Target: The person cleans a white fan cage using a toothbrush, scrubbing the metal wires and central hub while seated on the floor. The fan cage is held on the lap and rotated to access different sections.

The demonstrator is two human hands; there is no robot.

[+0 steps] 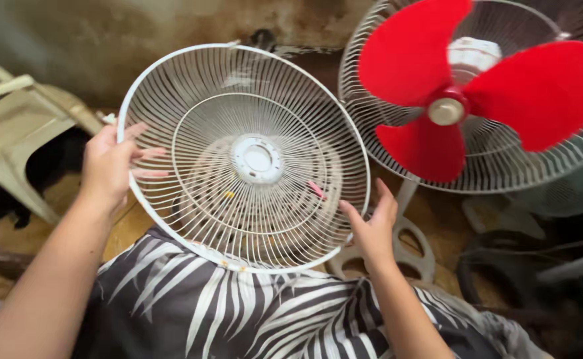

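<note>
Both hands are up on the round white wire fan guard (248, 159), a domed grille of thin radial ribs running out from a small plastic hub disc to a smooth outer ring, and it is held tilted above the lap, right in front of the chest. The left hand (109, 166) grips the ring at its left edge, fingers (148, 154) hooked through the wires and clenched onto the rim. The right hand (374, 226) sits at the lower right of the ring, fingers spread and loose, the palm pressing against the rim rather than wrapped around it. Below the guard lies dark fabric with a pale palm-leaf print (238, 312), draped over the lap. Just to the right stands a fan with three glossy red plastic blades (477, 93), its rounded paddles bare in front of a white wire rear cage, on a pale stand with a cut-out base. Far left, a worn cream plastic stool (19, 126) rests against a stained wall.
</note>
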